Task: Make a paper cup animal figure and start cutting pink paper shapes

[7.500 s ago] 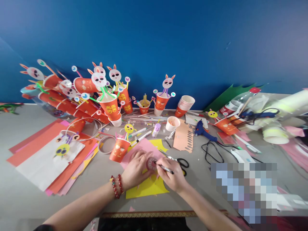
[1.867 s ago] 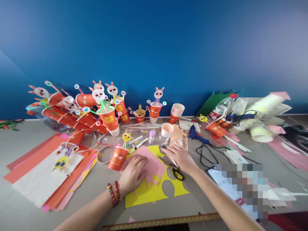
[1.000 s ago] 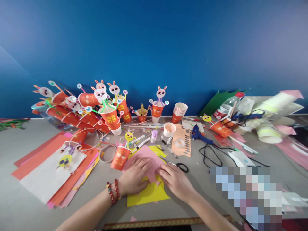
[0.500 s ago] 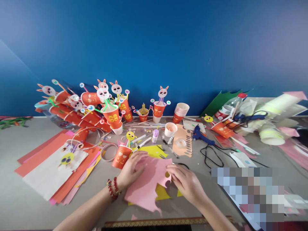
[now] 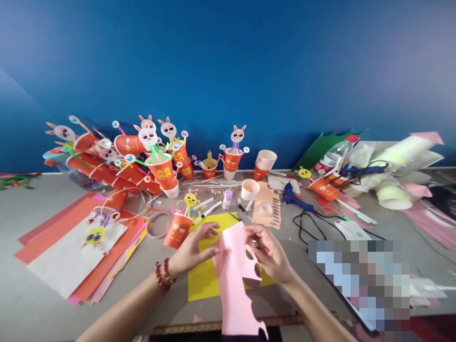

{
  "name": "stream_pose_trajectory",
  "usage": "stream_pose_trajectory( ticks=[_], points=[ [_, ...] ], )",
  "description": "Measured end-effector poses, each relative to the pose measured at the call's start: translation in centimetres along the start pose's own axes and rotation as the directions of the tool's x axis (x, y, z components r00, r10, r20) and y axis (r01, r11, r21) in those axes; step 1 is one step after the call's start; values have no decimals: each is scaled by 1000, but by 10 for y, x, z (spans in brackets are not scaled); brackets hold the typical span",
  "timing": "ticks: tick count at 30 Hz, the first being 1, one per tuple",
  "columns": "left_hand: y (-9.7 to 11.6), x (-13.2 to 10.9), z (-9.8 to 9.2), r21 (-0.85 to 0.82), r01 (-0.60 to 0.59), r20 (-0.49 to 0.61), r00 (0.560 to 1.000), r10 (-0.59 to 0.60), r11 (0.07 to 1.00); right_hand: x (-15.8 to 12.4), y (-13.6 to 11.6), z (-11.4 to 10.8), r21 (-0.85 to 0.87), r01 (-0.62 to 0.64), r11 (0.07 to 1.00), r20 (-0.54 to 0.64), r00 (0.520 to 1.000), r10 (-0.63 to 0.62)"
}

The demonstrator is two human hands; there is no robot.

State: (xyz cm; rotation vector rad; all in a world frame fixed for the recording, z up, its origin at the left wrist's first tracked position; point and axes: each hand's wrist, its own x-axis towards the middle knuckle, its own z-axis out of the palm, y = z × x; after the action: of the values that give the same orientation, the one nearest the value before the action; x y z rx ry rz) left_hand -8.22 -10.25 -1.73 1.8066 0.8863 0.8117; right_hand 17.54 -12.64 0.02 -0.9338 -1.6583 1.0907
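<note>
A pink paper sheet (image 5: pixel 231 275), with rounded cut-outs along its right edge, is raised and tilted between my hands, its lower end reaching the table's front edge. My right hand (image 5: pixel 269 249) pinches it near the upper right edge; something dark shows beside those fingers, too hidden to name. My left hand (image 5: pixel 194 247), with red bead bracelets at the wrist, has its fingers apart, the thumb at the sheet's left edge. Beneath lies a yellow paper sheet (image 5: pixel 203 280). An orange paper cup (image 5: pixel 177 230) with a yellow face stands just beyond my left hand.
Decorated cups (image 5: pixel 162 168) with rabbit faces crowd the back left. Coloured papers (image 5: pixel 71 256) lie at left beside a tape roll (image 5: pixel 157 224). A white cup (image 5: pixel 250 190), markers (image 5: pixel 208 211) and a blue glue gun (image 5: pixel 295 197) with its cord are farther back. A blurred-out device (image 5: pixel 359 285) lies at right.
The pink sheet has been lifted and turned upright, uncovering more of the yellow sheet. My left hand has come off its flat surface; my right hand has risen slightly.
</note>
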Motion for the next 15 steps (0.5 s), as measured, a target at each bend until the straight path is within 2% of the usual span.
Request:
stream_pose_trajectory(
  ticks=[5,9,13,15],
  points=[
    [7,1,-5,59,34,-24,999,-32,998,15,2,6,-32,17,999,89,996,-14],
    [16,3,-9,-3,145,29,989,-145,989,23,0,10,-64,47,997,91,995,-41],
    [19,3,-11,-69,173,70,983,-168,982,27,-2,15,-90,50,995,94,995,-42],
    [17,2,-9,-90,228,88,971,-221,969,28,-1,17,-82,35,996,96,995,-27]
  ],
)
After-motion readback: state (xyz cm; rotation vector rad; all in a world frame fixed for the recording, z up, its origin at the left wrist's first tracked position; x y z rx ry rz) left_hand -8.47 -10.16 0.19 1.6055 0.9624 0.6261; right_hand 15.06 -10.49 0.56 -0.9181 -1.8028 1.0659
